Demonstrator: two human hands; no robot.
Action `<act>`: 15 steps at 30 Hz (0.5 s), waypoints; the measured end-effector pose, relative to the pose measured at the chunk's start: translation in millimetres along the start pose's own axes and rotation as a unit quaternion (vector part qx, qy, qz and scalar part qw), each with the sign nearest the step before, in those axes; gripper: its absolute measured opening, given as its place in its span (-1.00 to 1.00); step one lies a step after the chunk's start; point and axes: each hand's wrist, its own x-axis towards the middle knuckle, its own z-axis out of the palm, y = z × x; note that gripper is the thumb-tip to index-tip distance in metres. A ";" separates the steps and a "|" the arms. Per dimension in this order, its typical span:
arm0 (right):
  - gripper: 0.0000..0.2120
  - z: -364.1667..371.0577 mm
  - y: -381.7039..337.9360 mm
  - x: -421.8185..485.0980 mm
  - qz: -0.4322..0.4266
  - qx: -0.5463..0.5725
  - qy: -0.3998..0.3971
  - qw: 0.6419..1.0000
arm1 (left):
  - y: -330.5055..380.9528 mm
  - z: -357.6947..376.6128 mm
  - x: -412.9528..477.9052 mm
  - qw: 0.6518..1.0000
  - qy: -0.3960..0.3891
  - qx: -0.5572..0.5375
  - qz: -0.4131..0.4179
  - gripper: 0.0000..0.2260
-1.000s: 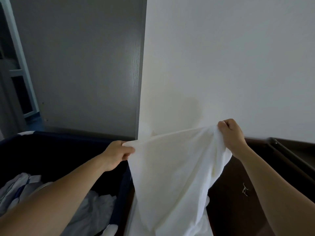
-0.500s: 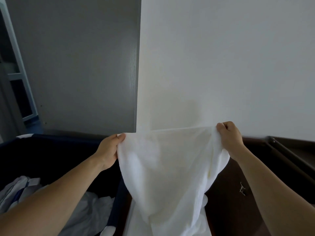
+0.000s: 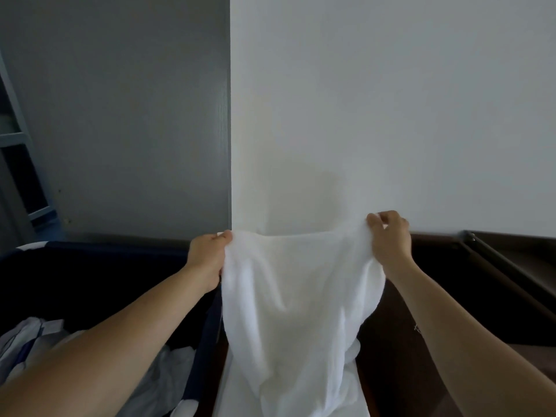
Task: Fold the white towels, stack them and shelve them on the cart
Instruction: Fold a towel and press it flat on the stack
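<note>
– Towel (image 3: 294,311), white, logged first as nearest item: held up in the air, hanging from the top edge down past the bottom of the view, lower end lost against further white cloth (image 3: 237,398) there. Not yet folded.
– Confirmed. Grip?
– Pinched at the top left corner by the left hand (image 3: 207,260), thumb over the hem, fingers curled behind. Pinched at the top right corner by the right hand (image 3: 391,239), thumb and forefinger closed on the cloth, other fingers curled. No slack seen in either grasp.
– Change over the last second?
– Previously slanted and bunched toward the right corner; now drawn out level and nearly taut between the two corners. On the left, raised slightly and worked out to the thumb tip. On the right, changed from a full fist to a finer pinch.
– Meaning for the task?
– Judged as the spread-and-square step, done or nearly so. Ready for a first fold, corner to corner. No stack or cart shelf in view, so probably early in the task.
– Beyond the hands?
– Left: dark blue bin (image 3: 90,266) with crumpled linen (image 3: 27,341) at the bottom. Right: dark brown cabinet top (image 3: 451,296). Behind: grey panel (image 3: 120,115) beside white wall (image 3: 391,115).
</note>
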 end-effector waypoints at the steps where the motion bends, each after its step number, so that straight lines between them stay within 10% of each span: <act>1: -0.85 7.0 -2.7 -6.7 -0.023 -0.009 0.002 1.000 | -3.5 10.2 -3.0 1.000 -0.005 0.011 -0.001 -0.78; 8: -0.82 62.8 -20.0 -78.6 -0.117 -0.063 -0.090 0.987 | -23.5 76.7 -41.8 0.988 -0.064 0.118 0.080 -0.68; 15: -0.77 63.9 -25.5 -94.0 -0.072 -0.026 -0.160 0.984 | -29.4 67.7 -56.1 0.977 -0.209 -0.003 0.047 -0.64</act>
